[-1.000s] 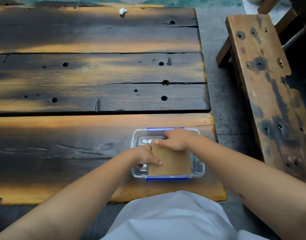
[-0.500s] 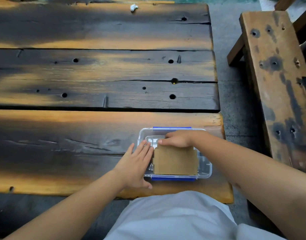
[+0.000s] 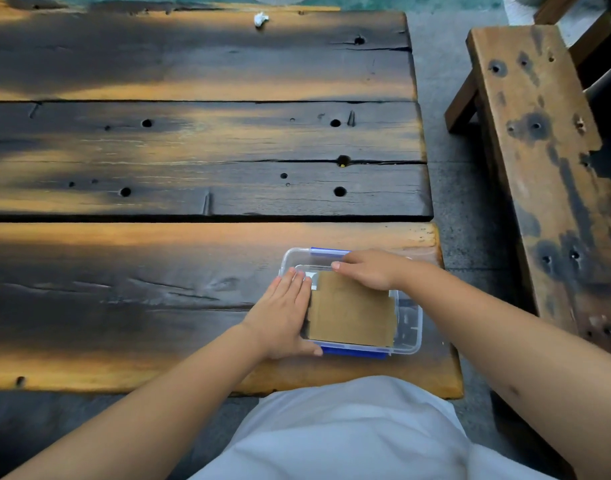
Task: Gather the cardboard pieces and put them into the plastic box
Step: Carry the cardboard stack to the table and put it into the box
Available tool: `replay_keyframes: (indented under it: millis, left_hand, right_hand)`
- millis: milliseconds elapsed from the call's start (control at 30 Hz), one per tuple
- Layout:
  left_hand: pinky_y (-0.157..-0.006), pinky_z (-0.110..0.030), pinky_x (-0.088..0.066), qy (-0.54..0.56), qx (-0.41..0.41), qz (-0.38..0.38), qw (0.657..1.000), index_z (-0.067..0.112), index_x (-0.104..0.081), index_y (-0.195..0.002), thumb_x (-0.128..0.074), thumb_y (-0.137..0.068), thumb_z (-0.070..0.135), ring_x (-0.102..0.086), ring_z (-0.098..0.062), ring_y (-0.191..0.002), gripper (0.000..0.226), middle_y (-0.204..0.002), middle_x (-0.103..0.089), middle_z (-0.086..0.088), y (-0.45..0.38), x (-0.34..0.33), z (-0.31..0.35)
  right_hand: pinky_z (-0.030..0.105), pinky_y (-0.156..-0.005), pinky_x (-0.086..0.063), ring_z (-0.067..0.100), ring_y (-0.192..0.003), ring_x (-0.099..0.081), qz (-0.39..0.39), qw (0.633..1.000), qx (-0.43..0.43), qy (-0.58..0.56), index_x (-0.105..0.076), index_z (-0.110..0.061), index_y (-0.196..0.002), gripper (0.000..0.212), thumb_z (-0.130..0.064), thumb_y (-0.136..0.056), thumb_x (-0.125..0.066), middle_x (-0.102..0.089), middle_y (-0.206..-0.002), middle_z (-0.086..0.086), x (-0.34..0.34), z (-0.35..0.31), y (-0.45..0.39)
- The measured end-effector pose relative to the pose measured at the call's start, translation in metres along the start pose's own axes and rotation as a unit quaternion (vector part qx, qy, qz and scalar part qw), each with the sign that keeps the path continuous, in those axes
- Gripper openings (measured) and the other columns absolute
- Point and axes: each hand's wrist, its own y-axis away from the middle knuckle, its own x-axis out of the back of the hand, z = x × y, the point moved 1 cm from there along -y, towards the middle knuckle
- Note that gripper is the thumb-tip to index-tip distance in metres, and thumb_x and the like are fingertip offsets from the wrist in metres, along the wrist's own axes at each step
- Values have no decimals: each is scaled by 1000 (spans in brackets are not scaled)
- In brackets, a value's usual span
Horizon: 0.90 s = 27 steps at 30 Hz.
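A clear plastic box (image 3: 410, 336) with blue clips stands near the front right corner of the wooden table (image 3: 141, 278). Brown cardboard pieces (image 3: 352, 313) lie flat inside it and cover most of the opening. My left hand (image 3: 283, 313) lies against the box's left side, fingers straight and together, thumb along the front edge. My right hand (image 3: 369, 270) rests on the far edge of the cardboard with its fingers curled over it.
The table is made of dark, scorched planks with holes and gaps. A small white crumpled scrap (image 3: 261, 19) lies at its far edge. A wooden bench (image 3: 546, 168) runs along the right, across a strip of grey floor.
My left hand left the cardboard's left edge and now lies against the box's left side. The cardboard has dropped from tilted to flat in the box. My right hand stays on its far edge.
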Motion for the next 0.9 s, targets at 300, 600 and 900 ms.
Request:
replay_keyframes:
  millis: [300, 600, 900]
  left_hand:
    - [-87, 4, -26, 442, 118, 89, 885, 18, -33, -140, -66, -85, 43, -41, 4, -119, 69, -127, -42, 24, 8, 18, 26]
    - [-120, -40, -11, 80, 90, 10, 993, 3, 2, -152, -65, -82, 52, 7, -33, -149, 109, -160, 18, -15, 28, -15, 11]
    - [-119, -36, -10, 125, 102, 32, 986, 2, -2, -151, -68, -84, 43, 5, -32, -149, 103, -160, 14, -18, 7, -12, 10]
  right_hand:
    - [30, -91, -39, 20, -125, -50, 311, 868, -134, -364, -47, -18, -140, 52, -38, -93, -57, -51, -142, 4, -48, 43, 77]
    - [46, -102, -42, 29, -121, -51, 226, 895, -189, -335, -45, -15, -135, 53, -24, -87, -66, -53, -137, 11, -83, 47, 104]
    - [46, -106, -39, 30, -131, -46, 224, 893, -182, -344, -28, -15, -149, 72, -29, -89, -64, -46, -148, 9, -67, 49, 92]
